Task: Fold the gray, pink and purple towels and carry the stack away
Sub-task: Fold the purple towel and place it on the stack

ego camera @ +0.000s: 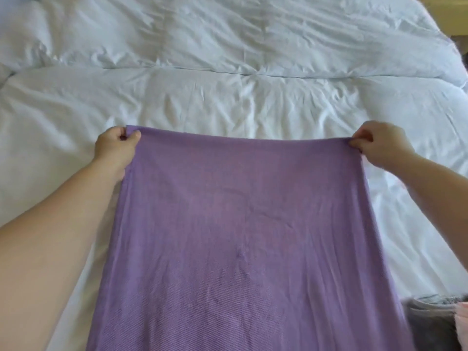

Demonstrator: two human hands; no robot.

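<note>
A purple towel [240,236] stretches flat and wide from the bottom edge of the head view up over the white bed [228,97]. My left hand [115,148] pinches its far left corner. My right hand [382,145] pinches the far right corner, and the far edge runs taut between the two. At the bottom right corner lies a gray towel [428,323], partly covered by the purple one. A sliver of pink towel [462,325] shows at the frame's right edge beside it.
The white duvet is rumpled, with a fold line across the middle. A pillow [20,29] lies at the far left. A strip of wooden furniture [450,11] shows beyond the bed's far right corner.
</note>
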